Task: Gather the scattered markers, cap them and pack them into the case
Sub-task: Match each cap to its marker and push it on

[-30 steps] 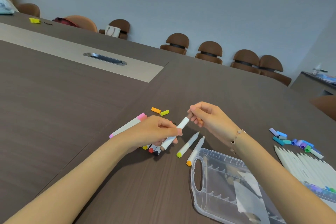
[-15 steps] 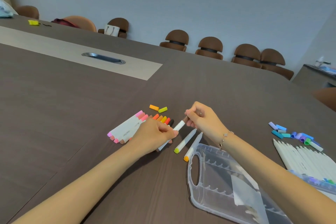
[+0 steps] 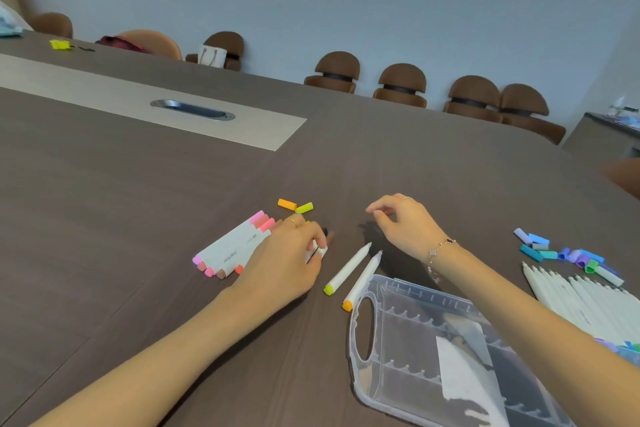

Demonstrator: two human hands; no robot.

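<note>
The left hand [image 3: 287,263] gripped a capped marker [image 3: 320,251] beside the row of capped markers [image 3: 235,246] on the bench [image 3: 138,218], the empty right hand [image 3: 403,222] hovered loosely curled, and two uncapped markers [image 3: 356,270] near the case [image 3: 433,350] risked rolling if nudged.

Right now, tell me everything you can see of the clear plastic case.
The clear plastic case lies flat on the dark table, lower right, partly cut off by the frame's bottom edge. It looks like transparent moulded plastic, with an oval carry-handle cutout at its left end and rows of scalloped dividers inside. No markers show in its slots; a whitish paper sheet shows through it. The right forearm crosses above its upper right. An orange-ended marker lies just beside its handle corner.
</note>
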